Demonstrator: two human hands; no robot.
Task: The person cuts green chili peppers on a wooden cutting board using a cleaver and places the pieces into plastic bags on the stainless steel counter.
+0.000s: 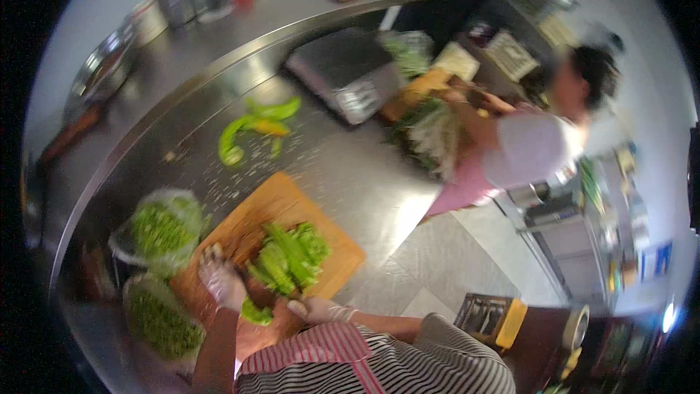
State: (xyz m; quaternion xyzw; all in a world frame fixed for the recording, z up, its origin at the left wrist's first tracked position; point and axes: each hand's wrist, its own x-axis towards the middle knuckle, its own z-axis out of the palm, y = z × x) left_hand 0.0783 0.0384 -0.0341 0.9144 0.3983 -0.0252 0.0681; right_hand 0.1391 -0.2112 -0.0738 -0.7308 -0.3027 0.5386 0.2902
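Observation:
On a wooden cutting board [332, 241] lies a heap of green pepper pieces [292, 257]. My left hand [222, 279], in a clear glove, rests on the board's left part with its fingers stretched out. Between my hands a curved green pepper piece [257, 313] lies near the board's close edge. My right hand [319, 310], also gloved, is closed at the near edge, just below the heap. What it grips is small, dark and blurred. Beyond the board, several whole green peppers [235, 138] lie on the steel counter [350, 175].
Two bag-lined containers of chopped greens [160, 230] [162, 325] stand left of the board. Farther off are a dark scale-like device [343, 69] and a metal bowl [106, 66]. At the right, a person [536, 142] works over leafy vegetables [430, 135]. A crate [490, 319] stands at lower right.

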